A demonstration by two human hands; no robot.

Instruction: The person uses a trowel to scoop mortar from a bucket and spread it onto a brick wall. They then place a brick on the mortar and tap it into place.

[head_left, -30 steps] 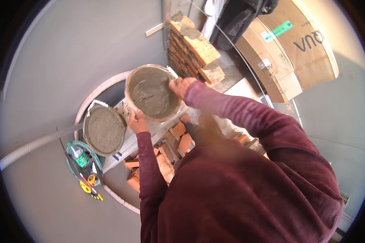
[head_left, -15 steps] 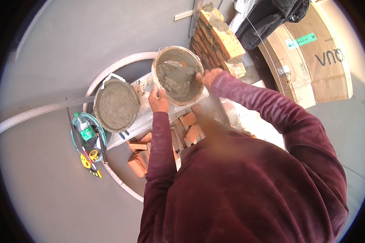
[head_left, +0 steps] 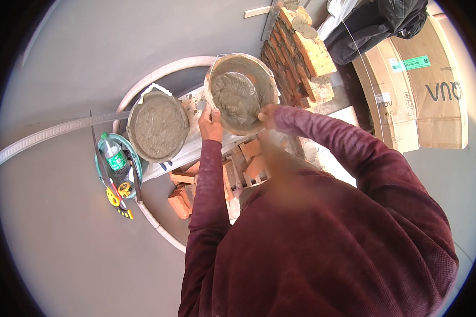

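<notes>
A bucket (head_left: 272, 84) partly filled with wet grey mortar (head_left: 238, 98) is tilted in front of me, its inside toward me. My left hand (head_left: 210, 123) grips its near left rim, thumb up over the edge. At the right side of the rim is my right hand (head_left: 267, 115), fingers closed; what they hold is hidden, with mortar close by the fingertips. Left of it stands a second bucket (head_left: 184, 142), full of grey mortar (head_left: 159, 127). Both buckets are over a pale, mortar-spotted board (head_left: 196, 103).
Broken bricks (head_left: 180, 201) lie below the board. A mortared brick stack (head_left: 314, 55) rises beyond at right, beside a black bag (head_left: 375, 31) and cardboard box (head_left: 439, 116). At left, a teal bucket (head_left: 136, 153) holds a green bottle (head_left: 113, 153), near a yellow-handled saw (head_left: 114, 198) and pale hose (head_left: 159, 232).
My right hand has moved down along the bucket's right rim, and the mortar inside is shifted. The whole scene sits slightly further right in view; my left hand keeps its hold.
</notes>
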